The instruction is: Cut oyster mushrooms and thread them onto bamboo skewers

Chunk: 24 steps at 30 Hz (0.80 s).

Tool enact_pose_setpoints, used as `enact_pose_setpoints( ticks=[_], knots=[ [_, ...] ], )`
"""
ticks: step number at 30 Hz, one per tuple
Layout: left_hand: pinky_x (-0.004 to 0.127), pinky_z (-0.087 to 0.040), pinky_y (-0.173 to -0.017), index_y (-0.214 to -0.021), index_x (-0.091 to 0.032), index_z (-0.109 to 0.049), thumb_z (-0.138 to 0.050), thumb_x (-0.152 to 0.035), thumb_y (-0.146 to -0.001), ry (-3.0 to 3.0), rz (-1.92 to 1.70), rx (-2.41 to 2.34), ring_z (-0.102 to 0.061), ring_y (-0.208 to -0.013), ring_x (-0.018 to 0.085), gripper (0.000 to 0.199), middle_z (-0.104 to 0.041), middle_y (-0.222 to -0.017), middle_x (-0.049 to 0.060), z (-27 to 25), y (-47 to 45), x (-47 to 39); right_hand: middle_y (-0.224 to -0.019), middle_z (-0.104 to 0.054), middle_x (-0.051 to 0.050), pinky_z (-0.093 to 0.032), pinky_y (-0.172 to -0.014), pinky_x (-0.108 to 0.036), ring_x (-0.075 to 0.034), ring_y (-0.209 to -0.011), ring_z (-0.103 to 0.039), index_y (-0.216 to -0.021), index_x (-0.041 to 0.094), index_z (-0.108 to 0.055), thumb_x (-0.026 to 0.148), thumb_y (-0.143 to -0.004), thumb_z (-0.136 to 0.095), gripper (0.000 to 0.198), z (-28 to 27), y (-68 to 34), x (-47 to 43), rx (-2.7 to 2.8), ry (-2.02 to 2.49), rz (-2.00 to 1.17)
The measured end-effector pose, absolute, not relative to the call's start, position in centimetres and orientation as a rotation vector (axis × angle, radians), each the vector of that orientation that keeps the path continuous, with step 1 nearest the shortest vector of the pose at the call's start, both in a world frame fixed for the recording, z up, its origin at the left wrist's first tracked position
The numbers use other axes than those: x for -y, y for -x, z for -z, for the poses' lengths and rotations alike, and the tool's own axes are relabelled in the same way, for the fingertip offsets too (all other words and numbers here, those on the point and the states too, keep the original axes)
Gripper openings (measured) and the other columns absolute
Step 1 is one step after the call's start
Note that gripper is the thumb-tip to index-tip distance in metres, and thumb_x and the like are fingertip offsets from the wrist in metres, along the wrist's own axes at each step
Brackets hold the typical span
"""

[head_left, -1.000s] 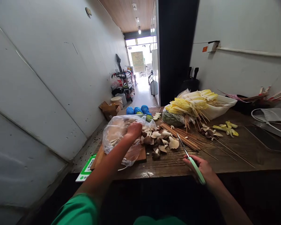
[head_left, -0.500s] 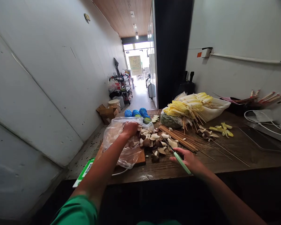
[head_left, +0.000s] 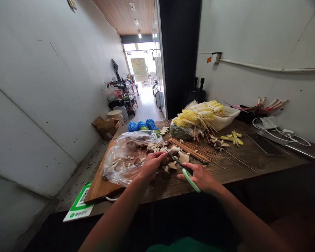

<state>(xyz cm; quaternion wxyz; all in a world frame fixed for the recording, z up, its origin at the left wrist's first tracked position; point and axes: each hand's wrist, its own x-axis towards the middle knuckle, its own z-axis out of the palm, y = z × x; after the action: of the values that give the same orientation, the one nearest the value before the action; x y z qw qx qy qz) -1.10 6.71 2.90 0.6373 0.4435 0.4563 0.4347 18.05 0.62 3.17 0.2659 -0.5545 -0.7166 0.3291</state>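
Scissors [head_left: 191,180]: pale green handle, slim dark blades, angled up-left, tips at the loose mushrooms [head_left: 184,157]. Mushrooms: grey-brown caps, pale stems, whole and mixed orientations, heaped on the table [head_left: 162,188] just right of the clear plastic bag [head_left: 124,176]. More inside the bag, seen through film. Piece at blade tips mostly hidden.

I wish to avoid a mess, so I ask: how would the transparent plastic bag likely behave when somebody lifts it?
The transparent plastic bag would probably be floppy: its thin film is wrinkled and slumps over the cutting board. It may sag unevenly, since mushrooms show within it in separate spots. Some could well slide out, as its mouth looks open.
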Motion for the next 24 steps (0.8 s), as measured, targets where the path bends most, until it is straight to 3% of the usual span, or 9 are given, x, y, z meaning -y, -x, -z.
enact_pose_setpoints(
  ticks=[8,13,16,18,20,24],
  knots=[
    [0.025,-0.046,-0.059,-0.079,-0.014,-0.071,-0.063,-0.033,-0.070,-1.478,-0.846,-1.240,-0.060,-0.063,0.014,0.023,-0.069,-0.073,0.007,-3.0,-1.6,-7.9,-0.078,-0.070,-0.006,-0.047,-0.068,-0.028,-0.023,-0.076,-0.064,-0.090,0.013,-0.069,0.055,-0.069,-0.062,0.048,-0.6,-20.1,-1.2,1.684,1.434,-1.016],
    [0.025,-0.046,-0.075,-0.094,-0.022,-0.070,-0.059,-0.027,-0.074,-2.092,-0.836,-1.420,-0.062,-0.080,0.014,0.023,-0.070,-0.090,0.002,-4.4,-2.4,-8.4,-0.073,-0.066,-0.005,-0.045,-0.060,-0.025,-0.019,-0.068,-0.061,-0.087,0.014,-0.066,0.057,-0.065,-0.064,0.048,0.7,-21.7,-1.6,1.509,1.491,-1.063],
    [0.025,-0.045,-0.078,-0.092,-0.021,-0.070,-0.049,-0.030,-0.082,-2.268,-0.739,-1.703,-0.062,-0.083,0.015,0.025,-0.071,-0.091,0.003,-5.8,0.4,-9.8,-0.058,-0.059,-0.001,-0.041,-0.049,-0.024,-0.016,-0.055,-0.056,-0.086,0.014,-0.065,0.056,-0.063,-0.065,0.048,0.9,-22.1,-1.7,1.442,1.532,-1.122],
    [0.026,-0.045,-0.075,-0.086,-0.019,-0.071,-0.050,-0.024,-0.079,-2.389,-0.311,-1.862,-0.062,-0.082,0.017,0.023,-0.071,-0.088,0.006,-6.1,3.1,-11.4,-0.049,-0.051,0.002,-0.035,-0.042,-0.023,-0.013,-0.044,-0.049,-0.088,0.014,-0.065,0.055,-0.063,-0.066,0.048,1.0,-22.1,-1.6,1.402,1.543,-1.195],
    [0.031,-0.045,-0.076,-0.084,-0.014,-0.071,-0.051,-0.017,-0.076,-2.397,-0.190,-1.908,-0.062,-0.084,0.022,0.022,-0.070,-0.087,0.012,-5.8,5.5,-13.1,-0.046,-0.046,0.005,-0.032,-0.038,-0.022,-0.009,-0.039,-0.041,-0.088,0.015,-0.064,0.054,-0.063,-0.067,0.047,1.4,-21.8,-1.7,1.370,1.520,-1.254],
    [0.030,-0.040,-0.088,-0.105,-0.018,-0.065,-0.057,-0.011,-0.069,-2.532,-0.083,-1.717,-0.056,-0.102,0.021,0.037,-0.065,-0.108,0.010,-4.1,7.5,-16.0,-0.047,-0.045,0.005,-0.029,-0.037,-0.021,-0.008,-0.038,-0.038,-0.085,0.015,-0.063,0.054,-0.062,-0.068,0.046,2.3,-21.4,-1.8,1.355,1.422,-1.321]
  ],
)
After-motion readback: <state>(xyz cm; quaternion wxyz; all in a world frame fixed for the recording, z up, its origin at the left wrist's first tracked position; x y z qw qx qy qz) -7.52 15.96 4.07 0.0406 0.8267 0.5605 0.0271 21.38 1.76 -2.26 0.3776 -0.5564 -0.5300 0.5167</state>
